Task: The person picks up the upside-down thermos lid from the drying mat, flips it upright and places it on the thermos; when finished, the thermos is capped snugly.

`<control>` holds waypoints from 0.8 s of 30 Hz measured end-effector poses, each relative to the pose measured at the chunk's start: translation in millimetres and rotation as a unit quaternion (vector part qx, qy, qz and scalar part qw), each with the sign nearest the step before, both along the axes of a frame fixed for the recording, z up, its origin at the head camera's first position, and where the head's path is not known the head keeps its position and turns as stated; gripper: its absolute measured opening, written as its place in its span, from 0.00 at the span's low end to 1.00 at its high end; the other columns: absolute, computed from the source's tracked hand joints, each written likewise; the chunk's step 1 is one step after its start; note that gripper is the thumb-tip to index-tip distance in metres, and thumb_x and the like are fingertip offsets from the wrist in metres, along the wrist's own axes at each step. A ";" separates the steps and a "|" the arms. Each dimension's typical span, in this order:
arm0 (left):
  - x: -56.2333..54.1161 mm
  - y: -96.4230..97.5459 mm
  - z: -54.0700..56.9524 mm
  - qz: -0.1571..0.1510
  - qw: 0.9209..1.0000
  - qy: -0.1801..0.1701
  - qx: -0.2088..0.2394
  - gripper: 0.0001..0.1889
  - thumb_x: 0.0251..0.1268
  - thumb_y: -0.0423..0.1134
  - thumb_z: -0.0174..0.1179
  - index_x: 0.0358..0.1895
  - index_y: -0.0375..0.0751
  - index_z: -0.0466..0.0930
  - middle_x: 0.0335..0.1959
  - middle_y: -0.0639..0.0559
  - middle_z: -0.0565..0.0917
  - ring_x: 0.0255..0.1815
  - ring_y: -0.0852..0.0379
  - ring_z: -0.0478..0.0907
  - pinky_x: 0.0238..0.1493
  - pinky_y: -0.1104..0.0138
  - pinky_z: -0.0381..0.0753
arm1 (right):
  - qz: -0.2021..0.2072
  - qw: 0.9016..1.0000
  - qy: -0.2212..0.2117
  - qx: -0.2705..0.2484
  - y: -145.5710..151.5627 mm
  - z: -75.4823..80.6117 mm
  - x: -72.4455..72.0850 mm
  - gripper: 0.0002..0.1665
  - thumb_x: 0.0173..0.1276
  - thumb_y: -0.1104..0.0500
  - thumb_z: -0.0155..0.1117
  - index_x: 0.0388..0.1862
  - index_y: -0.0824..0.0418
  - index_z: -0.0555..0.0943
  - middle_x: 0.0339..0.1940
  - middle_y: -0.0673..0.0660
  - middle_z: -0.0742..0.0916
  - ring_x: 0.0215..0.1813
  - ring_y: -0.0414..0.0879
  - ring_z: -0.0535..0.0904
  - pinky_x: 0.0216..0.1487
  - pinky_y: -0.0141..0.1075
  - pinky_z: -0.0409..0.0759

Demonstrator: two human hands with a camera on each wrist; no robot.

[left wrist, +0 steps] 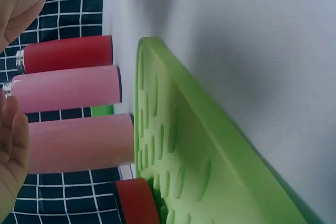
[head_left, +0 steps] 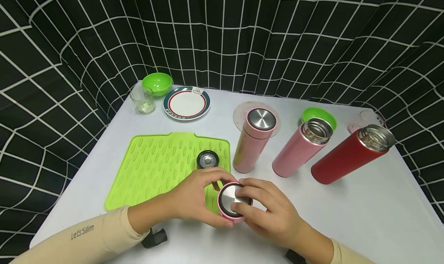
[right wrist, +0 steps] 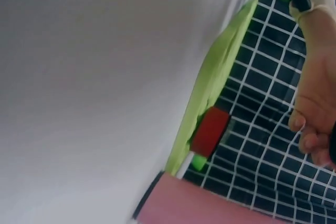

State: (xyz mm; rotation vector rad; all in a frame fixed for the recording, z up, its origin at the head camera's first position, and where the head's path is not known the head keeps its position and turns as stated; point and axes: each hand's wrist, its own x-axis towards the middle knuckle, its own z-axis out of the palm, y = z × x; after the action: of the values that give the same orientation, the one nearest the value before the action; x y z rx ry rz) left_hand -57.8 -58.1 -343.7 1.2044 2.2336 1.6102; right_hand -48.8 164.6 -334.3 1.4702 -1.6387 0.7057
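Just above the near edge of the green mat [head_left: 166, 171], a pink flask lid [head_left: 227, 198] with a steel top is held between both hands. My left hand [head_left: 197, 196] grips its pink rim from the left, thumb on the near side. My right hand [head_left: 274, 214] holds it from the right, fingertips over the steel top; its palm side is hidden. A red lid [right wrist: 211, 131] lies upside down on the mat. Behind the hands stand a closed pink flask [head_left: 251, 144], an open pink flask [head_left: 295, 152] and an open red flask [head_left: 343, 160].
Along the back left are a glass cup [head_left: 143, 100], a green bowl [head_left: 157, 83] and a rimmed plate [head_left: 187, 103]. Behind the flasks sit a round pale coaster [head_left: 239, 115], another green bowl [head_left: 329, 119] and a pinkish clear item [head_left: 364, 119]. Dark gridded cloth [head_left: 225, 36] walls the table.
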 end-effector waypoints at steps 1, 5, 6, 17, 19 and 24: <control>-0.4 1.0 -0.5 -0.001 1.000 0.002 0.001 0.33 0.40 0.47 0.81 0.55 0.52 0.78 0.46 0.63 0.80 0.46 0.62 0.75 0.42 0.62 0.80 | -0.008 1.000 -0.013 0.004 2.7 -1.3 1.2 0.07 0.71 0.61 0.59 0.39 0.63 0.81 0.41 0.65 0.83 0.44 0.62 0.81 0.48 0.43 0.80; -2.3 -0.8 -0.2 0.010 1.000 0.013 0.000 0.32 0.39 0.47 0.81 0.53 0.53 0.79 0.43 0.64 0.81 0.43 0.63 0.76 0.40 0.61 0.80 | -0.071 0.995 -0.052 -0.036 14.8 -10.8 1.8 0.27 0.66 0.45 0.62 0.51 0.66 0.75 0.57 0.72 0.73 0.61 0.67 0.66 0.67 0.52 0.60; -2.8 -2.1 0.2 0.014 1.000 0.015 0.000 0.32 0.39 0.47 0.81 0.53 0.53 0.79 0.43 0.64 0.81 0.43 0.63 0.76 0.40 0.61 0.80 | -0.099 0.991 -0.052 -0.067 17.9 -13.9 0.1 0.33 0.63 0.41 0.63 0.54 0.66 0.72 0.60 0.73 0.70 0.64 0.68 0.61 0.69 0.55 0.54; -10.6 -10.8 11.8 0.045 0.998 0.052 0.008 0.31 0.38 0.47 0.80 0.52 0.49 0.79 0.43 0.62 0.81 0.41 0.61 0.78 0.43 0.65 0.82 | -0.311 0.749 -0.522 -0.265 75.9 -35.9 -25.0 0.66 0.50 0.64 0.79 0.76 0.56 0.43 0.73 0.53 0.57 0.71 0.47 0.54 0.67 0.41 0.59; -12.0 -11.4 14.5 0.050 0.997 0.056 0.006 0.32 0.37 0.47 0.80 0.52 0.50 0.79 0.42 0.62 0.80 0.40 0.61 0.78 0.41 0.65 0.82 | -0.326 0.695 -0.599 -0.228 84.6 -35.8 -35.7 0.57 0.56 0.60 0.77 0.76 0.54 0.50 0.70 0.53 0.65 0.68 0.46 0.61 0.65 0.42 0.64; -15.4 -8.9 18.6 0.069 0.995 0.077 -0.001 0.33 0.36 0.50 0.80 0.51 0.52 0.78 0.41 0.64 0.79 0.37 0.63 0.76 0.36 0.65 0.81 | -0.371 0.688 -0.616 -0.092 106.8 -31.6 -52.6 0.44 0.58 0.46 0.76 0.66 0.61 0.67 0.58 0.60 0.80 0.58 0.52 0.74 0.53 0.43 0.73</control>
State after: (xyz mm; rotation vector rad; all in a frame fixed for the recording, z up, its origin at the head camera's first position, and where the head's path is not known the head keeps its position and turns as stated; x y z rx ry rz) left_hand -73.2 -67.0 -325.0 1.2372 2.4637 1.6117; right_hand -101.4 271.3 -365.9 -0.1525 -2.7217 1.4170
